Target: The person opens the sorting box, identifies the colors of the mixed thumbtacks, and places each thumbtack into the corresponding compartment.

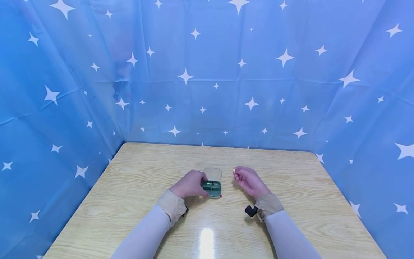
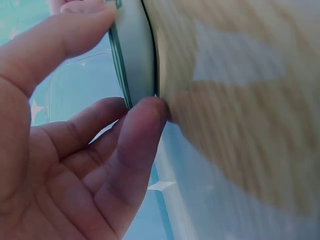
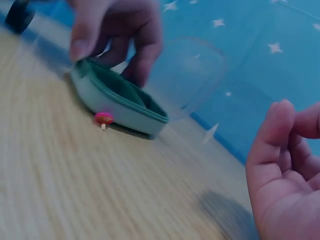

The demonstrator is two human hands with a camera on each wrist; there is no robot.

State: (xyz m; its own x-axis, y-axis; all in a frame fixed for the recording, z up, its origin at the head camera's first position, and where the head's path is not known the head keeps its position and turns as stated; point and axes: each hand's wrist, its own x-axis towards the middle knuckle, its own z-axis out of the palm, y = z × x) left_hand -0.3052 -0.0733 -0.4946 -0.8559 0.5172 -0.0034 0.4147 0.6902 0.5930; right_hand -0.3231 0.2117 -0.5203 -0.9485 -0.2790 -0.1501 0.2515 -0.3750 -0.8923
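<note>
The box [image 1: 215, 192] sits on the tabletop [image 1: 129, 171], lid [image 1: 213, 174] behind it, left hand [image 1: 191, 184] at its left, a loose piece [image 3: 103, 119] just beside its front right corner; farther right, a pill [image 1: 234, 170] in the right hand [image 1: 247, 181]; behind everything, a curtain [image 1: 220, 64]

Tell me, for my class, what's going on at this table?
A person's left hand grips a green divided box, its clear lid open, on a wooden table. The right hand pinches a small yellowish piece, apart from the box. A small pink item lies on the table beside the box.
</note>
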